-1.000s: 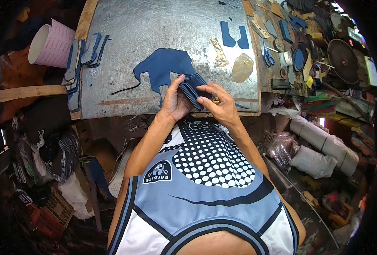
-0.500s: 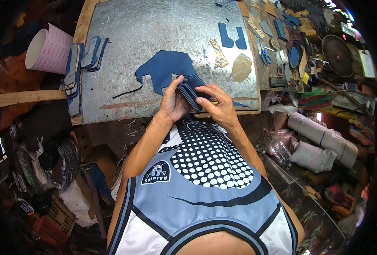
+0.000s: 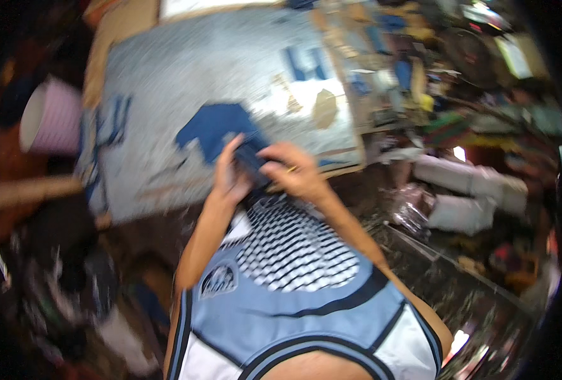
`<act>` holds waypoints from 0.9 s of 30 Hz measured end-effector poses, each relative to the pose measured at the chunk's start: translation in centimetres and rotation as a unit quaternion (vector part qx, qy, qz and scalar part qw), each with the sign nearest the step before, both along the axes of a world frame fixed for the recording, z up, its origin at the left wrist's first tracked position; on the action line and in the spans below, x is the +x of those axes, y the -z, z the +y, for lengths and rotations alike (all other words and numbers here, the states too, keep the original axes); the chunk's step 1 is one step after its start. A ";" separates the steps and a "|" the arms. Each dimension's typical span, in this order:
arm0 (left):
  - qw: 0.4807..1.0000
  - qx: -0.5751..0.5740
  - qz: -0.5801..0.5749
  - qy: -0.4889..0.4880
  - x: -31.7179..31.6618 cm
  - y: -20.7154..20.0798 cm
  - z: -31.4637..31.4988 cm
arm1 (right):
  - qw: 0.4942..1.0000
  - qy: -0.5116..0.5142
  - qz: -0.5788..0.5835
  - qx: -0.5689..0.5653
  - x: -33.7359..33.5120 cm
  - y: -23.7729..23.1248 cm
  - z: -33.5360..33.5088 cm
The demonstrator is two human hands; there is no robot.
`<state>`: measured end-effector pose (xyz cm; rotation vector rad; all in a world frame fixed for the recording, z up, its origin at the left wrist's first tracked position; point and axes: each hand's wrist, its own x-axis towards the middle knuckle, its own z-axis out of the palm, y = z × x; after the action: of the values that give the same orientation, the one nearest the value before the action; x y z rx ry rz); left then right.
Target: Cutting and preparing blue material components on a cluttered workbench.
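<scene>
Motion blurs the whole view. Near the table's front edge, my left hand (image 3: 231, 174) is closed around the left side of a stack of dark blue flat pieces (image 3: 252, 162). My right hand (image 3: 297, 172) grips the same stack from the right with thumb and fingers; a yellow ring shows on one finger. Just beyond the hands, a blue sheet (image 3: 214, 126) with an irregular cut outline lies on the metal-topped table (image 3: 148, 69). How the fingertips sit between the pieces is too smeared to make out.
Two blue cut pieces (image 3: 297, 64) and a tan flat shape (image 3: 324, 109) lie farther right. More blue pieces (image 3: 114, 119) sit at the left edge, beside a pale pink cylinder (image 3: 53, 120). A wooden bar (image 3: 34, 192) juts left. Wrapped bundles (image 3: 446, 174) lie at right.
The view has swung, so the table appears tilted and the hands appear lower and farther left. Both hands still hold the stack close to the body.
</scene>
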<state>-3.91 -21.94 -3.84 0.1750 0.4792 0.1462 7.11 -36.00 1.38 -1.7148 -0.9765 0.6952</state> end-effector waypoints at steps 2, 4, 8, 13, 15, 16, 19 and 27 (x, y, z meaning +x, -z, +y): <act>0.999 0.006 0.016 -0.028 0.5 -1.7 -0.6 | 0.997 0.004 0.075 -0.033 -0.3 -0.8 -0.1; 1.000 0.013 -0.008 -0.026 -0.3 -0.4 -0.8 | 0.996 -0.001 -0.041 0.085 -0.5 1.4 -0.3; 1.000 -0.010 0.028 -0.010 -1.1 2.4 -0.4 | 0.998 0.010 -0.045 0.035 -1.4 0.6 -0.9; 0.999 -0.018 0.022 0.033 0.2 0.5 -1.0 | 0.999 0.039 -0.008 0.031 -1.5 0.5 -2.0; 0.999 0.010 0.032 0.010 -0.2 0.3 -1.6 | 0.997 0.032 -0.033 0.066 -0.7 2.1 -2.2; 0.999 0.011 0.038 -0.007 0.8 0.1 -1.8 | 0.992 0.027 -0.065 0.101 -0.4 3.1 -2.2; 0.999 -0.025 0.018 0.038 2.2 -0.7 -1.4 | 0.996 0.055 0.043 0.053 0.4 0.2 -2.4; 0.998 -0.011 0.037 0.052 3.0 0.0 -1.2 | 0.998 0.053 0.013 0.011 2.0 -0.5 -1.6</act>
<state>-0.95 -23.13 -3.80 0.1844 0.5438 0.0331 9.12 -37.63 1.87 -1.7211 -0.8652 0.6330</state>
